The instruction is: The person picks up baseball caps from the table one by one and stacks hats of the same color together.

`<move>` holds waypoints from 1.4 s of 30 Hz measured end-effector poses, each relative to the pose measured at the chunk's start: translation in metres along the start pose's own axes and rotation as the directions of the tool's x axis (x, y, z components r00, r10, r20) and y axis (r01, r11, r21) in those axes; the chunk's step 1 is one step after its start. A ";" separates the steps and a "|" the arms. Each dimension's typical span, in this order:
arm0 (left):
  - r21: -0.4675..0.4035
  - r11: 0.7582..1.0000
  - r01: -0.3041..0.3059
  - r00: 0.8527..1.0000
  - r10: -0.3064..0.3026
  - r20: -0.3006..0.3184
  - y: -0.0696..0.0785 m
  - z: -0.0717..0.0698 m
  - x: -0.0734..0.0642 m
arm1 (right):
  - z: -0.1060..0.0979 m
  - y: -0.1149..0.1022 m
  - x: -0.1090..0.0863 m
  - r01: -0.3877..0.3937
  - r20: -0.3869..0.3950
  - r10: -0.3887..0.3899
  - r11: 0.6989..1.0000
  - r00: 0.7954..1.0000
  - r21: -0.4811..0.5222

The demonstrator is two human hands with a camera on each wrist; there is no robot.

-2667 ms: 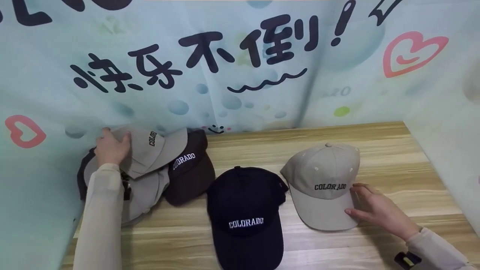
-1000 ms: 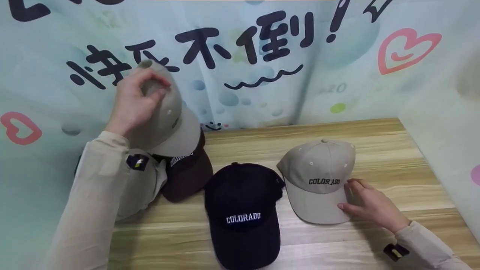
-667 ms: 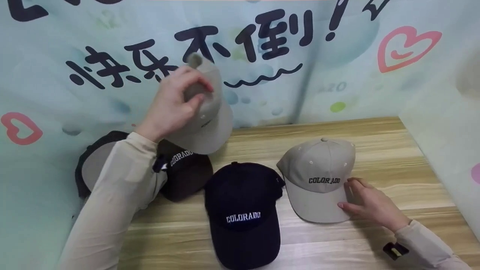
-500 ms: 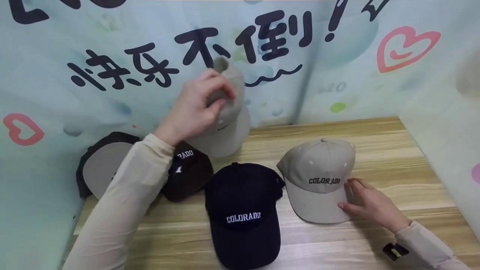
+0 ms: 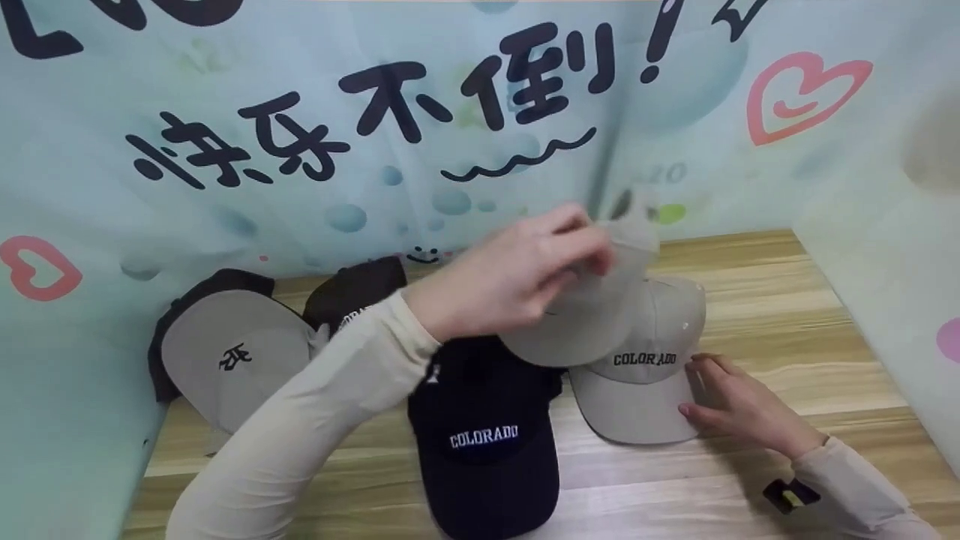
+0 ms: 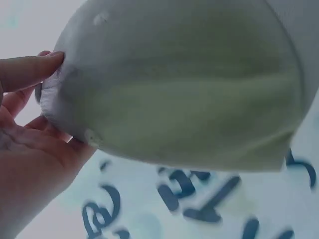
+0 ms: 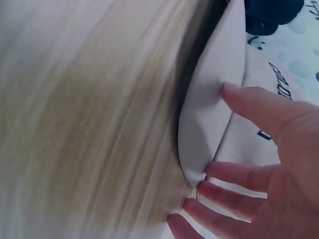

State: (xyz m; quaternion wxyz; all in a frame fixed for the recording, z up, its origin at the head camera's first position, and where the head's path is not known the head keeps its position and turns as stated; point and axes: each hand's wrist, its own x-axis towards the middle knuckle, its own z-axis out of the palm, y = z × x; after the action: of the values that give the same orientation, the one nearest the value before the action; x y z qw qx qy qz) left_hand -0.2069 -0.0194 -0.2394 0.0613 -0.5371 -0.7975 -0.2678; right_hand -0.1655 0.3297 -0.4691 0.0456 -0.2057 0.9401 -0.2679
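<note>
A pale blue backdrop (image 5: 300, 45) with black lettering (image 5: 403, 105) and pink hearts (image 5: 796, 110), upright behind a wood-grain table (image 5: 772, 322).

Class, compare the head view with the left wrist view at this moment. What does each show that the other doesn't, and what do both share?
Only the head view shows the right hand touching a grey cap, plus the navy cap, the brown cap and the table.

Only the left wrist view clearly shows the pale eyelets on the held cap, which is blurred in the head view.

Both show the left hand gripping the held cap, and the backdrop with dark writing.
</note>
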 end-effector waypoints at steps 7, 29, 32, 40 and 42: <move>-0.090 0.987 -0.135 0.981 0.146 0.126 0.012 0.041 0.025 | -0.028 0.014 -0.010 -0.015 0.013 0.014 0.997 1.000 0.078; -0.065 0.996 0.053 0.941 -0.028 0.337 -0.030 0.123 0.044 | -0.059 0.015 -0.018 -0.048 -0.186 0.074 0.989 0.980 0.140; 0.062 0.995 0.080 0.915 -0.098 0.390 -0.034 0.125 0.046 | -0.056 0.014 -0.018 -0.051 -0.181 0.079 0.987 0.980 0.152; 0.365 0.929 0.066 0.853 -0.242 0.463 -0.036 0.141 0.059 | -0.046 0.017 -0.019 -0.054 -0.156 0.084 0.981 0.984 0.188; 0.400 0.913 0.081 0.843 -0.277 0.461 -0.037 0.145 0.060 | -0.043 0.017 -0.020 -0.049 -0.158 0.080 0.980 0.984 0.191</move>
State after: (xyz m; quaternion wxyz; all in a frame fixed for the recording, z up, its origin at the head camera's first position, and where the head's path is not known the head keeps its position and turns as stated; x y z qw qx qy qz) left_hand -0.2369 0.0918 -0.3528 -0.0782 -0.4892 -0.8681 0.0317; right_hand -0.1616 0.3720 -0.4418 -0.0046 -0.1467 0.9176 -0.3694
